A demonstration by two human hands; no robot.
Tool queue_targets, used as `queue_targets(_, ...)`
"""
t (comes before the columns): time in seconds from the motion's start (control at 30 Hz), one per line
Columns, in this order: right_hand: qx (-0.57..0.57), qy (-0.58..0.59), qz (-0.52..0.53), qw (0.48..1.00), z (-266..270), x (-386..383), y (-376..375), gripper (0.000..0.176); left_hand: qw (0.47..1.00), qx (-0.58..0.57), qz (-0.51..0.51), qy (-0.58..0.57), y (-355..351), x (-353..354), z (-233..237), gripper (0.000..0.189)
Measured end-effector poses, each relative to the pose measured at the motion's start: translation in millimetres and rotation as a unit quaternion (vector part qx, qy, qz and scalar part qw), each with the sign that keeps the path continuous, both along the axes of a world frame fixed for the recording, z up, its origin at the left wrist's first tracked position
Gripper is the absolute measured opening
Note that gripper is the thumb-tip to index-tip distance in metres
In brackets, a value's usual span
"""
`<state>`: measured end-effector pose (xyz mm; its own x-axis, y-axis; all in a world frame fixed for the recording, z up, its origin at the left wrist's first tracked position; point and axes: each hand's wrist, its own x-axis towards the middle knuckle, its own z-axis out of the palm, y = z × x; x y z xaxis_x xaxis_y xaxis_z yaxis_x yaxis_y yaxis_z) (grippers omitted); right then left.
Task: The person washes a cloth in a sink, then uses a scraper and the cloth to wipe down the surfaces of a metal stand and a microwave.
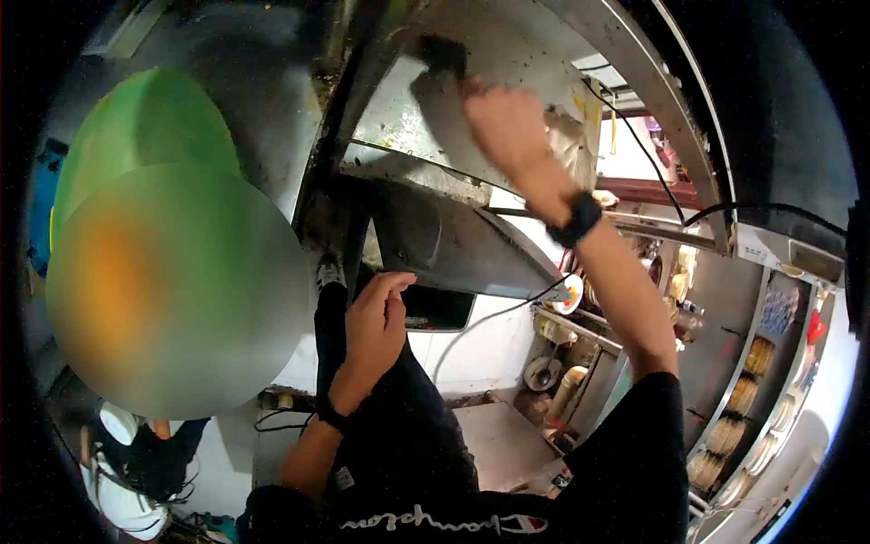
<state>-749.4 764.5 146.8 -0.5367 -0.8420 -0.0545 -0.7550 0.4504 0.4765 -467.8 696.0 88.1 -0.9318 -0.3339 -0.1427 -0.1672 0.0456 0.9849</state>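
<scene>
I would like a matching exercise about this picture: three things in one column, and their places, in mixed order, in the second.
Things:
1. Bare right hand
2. Bare left hand
3. White cursive lettering

Places:
A. Across the black short-sleeved shirt
B. In front of the stained, grey metal surface
C. Near the black trousers

Right pairs: 1-B; 2-C; 3-A.

The dark object (442, 54), 1 blunt-ended shape too shadowed to identify, lies at the upper part of the pale metal panel (388, 111); whether they touch cannot be told. The panel is grimy, with dark specks, brownish stains and bright, wet-looking glints near its lower edge.
</scene>
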Motion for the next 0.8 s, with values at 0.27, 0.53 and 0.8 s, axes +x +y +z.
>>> queue_targets(0.27,-0.007,-0.127,-0.086,0.988,104.5,142.4,114.7,0.030,0.999,0.045,0.022,0.015,6.0,-2.9,-7.5,0.022)
queue_targets(0.53,-0.378,-0.378,-0.495,0.685,116.5,135.4,246.4,0.031,0.991,0.012,-0.095,0.095,17.1,-135.6,73.1,0.019)
queue_targets(0.8,-0.628,-0.505,-0.541,0.242,56.0,169.7,298.8,0.033,0.838,-0.504,-0.097,0.184,115.4,-285.8,-9.5,0.040)
